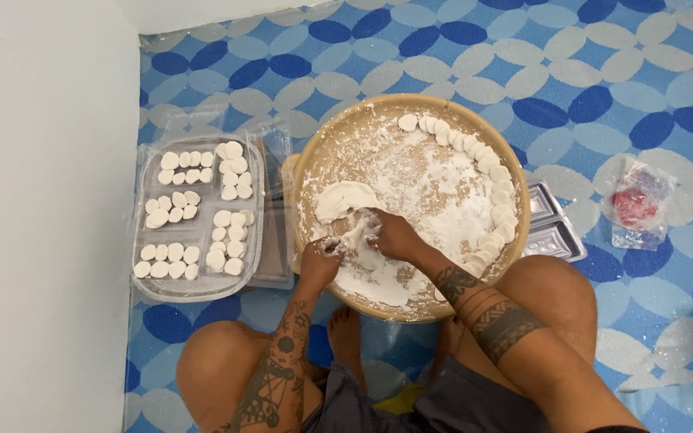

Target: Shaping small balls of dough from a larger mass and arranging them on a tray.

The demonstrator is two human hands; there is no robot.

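Both hands are working in the floured round tray (475, 120) — left hand (318, 261) and right hand (393, 235) are each pinching the white dough (345, 199).

Single head-worn camera is looking almost straight down from above a seated person's lap. It is facing the patterned floor mat (587, 72), with the white wall (42, 200) running down the frame's left side. Round floured tray (443, 108) is sitting mid-frame, fairly near. No second view.
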